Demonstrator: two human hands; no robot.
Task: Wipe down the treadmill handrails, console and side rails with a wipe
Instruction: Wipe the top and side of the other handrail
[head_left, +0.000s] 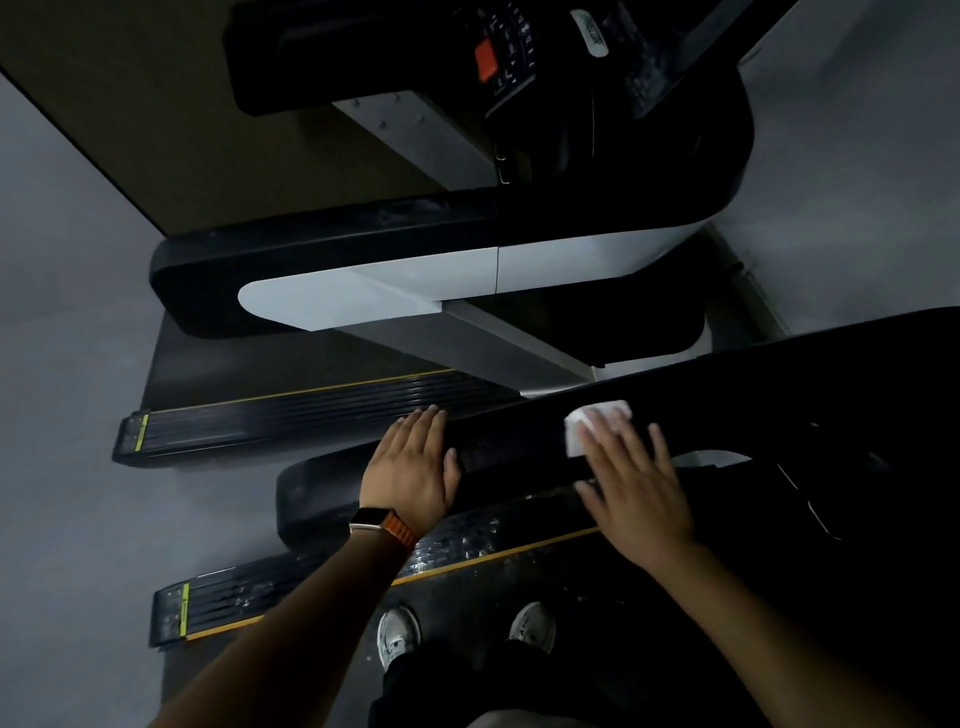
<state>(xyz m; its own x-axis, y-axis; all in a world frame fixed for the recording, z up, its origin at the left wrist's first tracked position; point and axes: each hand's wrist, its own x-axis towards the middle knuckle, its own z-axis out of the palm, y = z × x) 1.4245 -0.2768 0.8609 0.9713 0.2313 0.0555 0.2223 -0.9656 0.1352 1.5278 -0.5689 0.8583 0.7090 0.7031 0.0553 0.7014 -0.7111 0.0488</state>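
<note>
Right now your right hand lies flat, fingers spread, pressing the white wipe onto the near black handrail, whose long axis runs left toward your left hand, resting open-palmed farther along it.

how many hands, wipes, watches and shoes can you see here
hands: 2, left hand and right hand
wipes: 1, white wipe under the right hand's fingers
watches: 1, watch on the left wrist
shoes: 2, and
total: 6
</note>
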